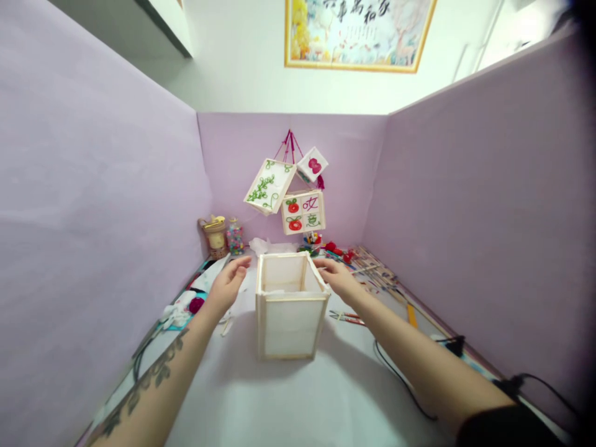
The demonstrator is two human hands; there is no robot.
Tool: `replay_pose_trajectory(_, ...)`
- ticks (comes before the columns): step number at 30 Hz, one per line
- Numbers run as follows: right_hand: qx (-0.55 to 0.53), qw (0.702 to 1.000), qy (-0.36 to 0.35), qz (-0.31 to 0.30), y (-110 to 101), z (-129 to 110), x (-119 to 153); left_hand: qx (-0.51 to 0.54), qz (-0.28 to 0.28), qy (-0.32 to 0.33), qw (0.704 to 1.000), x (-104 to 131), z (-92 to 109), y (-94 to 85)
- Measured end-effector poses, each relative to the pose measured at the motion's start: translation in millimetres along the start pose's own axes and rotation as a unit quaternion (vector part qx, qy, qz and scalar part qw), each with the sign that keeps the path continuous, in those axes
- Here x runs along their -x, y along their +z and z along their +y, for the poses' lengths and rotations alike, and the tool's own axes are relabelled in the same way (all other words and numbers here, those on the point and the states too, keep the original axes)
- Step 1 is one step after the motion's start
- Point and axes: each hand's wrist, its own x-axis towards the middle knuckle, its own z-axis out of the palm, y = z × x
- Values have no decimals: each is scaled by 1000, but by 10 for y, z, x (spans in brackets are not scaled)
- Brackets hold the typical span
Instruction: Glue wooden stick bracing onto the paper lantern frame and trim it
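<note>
A lantern-like box (294,328) of thin pale wooden strips and white panels stands upright on the white table, its top open. My left hand (229,284) hovers to the left of the box, apart from it, fingers stretched out and holding nothing. On the other side, my right hand (339,278) reaches to the box's back right upper edge. Its fingers are partly bent, and their tips lie close to the frame; whether they touch it I cannot tell. Red-handled pliers (347,317) lie on the table just below my right hand.
Painted lantern boxes (302,213) hang on purple cords at the back. A jar of colourful beads (235,237) and a woven basket (215,239) stand back left. Sticks and brushes (379,273) line the right side. A black cable (400,379) crosses the right front. Lilac panels enclose three sides.
</note>
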Motion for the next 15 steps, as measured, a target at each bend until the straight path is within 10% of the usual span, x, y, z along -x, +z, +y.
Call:
replay_pose_trajectory(6, 100, 968, -225, -47, -288, -563, 472, -124, -80, 228, 962, 249, 639, -274)
replay_pose_trajectory(15, 182, 915, -358, -24, -102, -526, 655, -171, -103, 344, 918, 183, 460, -166)
